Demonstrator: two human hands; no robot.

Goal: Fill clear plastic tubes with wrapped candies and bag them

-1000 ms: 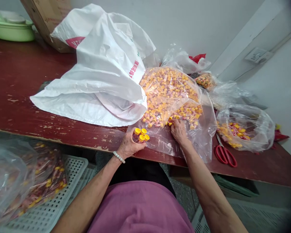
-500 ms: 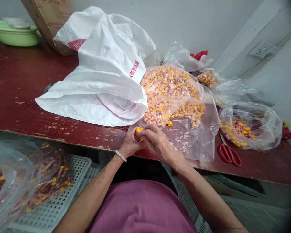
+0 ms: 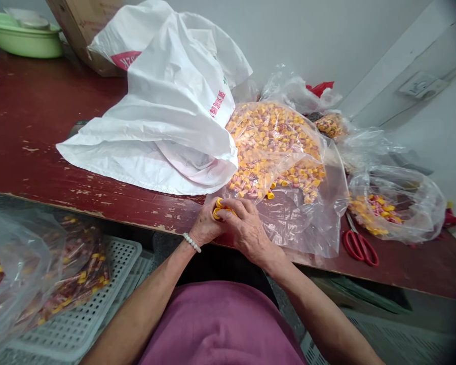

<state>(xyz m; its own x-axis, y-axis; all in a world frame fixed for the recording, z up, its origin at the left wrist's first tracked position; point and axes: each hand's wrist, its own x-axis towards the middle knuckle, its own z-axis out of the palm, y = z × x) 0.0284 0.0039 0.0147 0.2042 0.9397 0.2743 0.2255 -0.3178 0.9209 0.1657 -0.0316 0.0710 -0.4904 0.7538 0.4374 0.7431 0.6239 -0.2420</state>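
Observation:
My left hand (image 3: 206,223), with a pale bead bracelet at the wrist, is closed around small yellow-ended pieces (image 3: 217,209) at the table's front edge. My right hand (image 3: 247,225) meets it from the right, its thumb and fingers closed over the same yellow ends. The fingers hide most of what is held. Just beyond the hands, a clear plastic bag (image 3: 332,197) holds a heap of small yellow-and-red pieces (image 3: 277,137). One loose yellow piece (image 3: 270,194) lies near the heap's front edge.
A large white sack (image 3: 167,111) lies left of the heap. Red-handled scissors (image 3: 360,247) and another open clear bag (image 3: 421,213) are at the right. Below left, a white perforated crate (image 3: 117,268) holds bagged pieces. A green basin (image 3: 23,38) stands at the far left.
My right hand has closed in further over the left hand's grip. Two yellow ends now show where one showed before. The view has shifted slightly.

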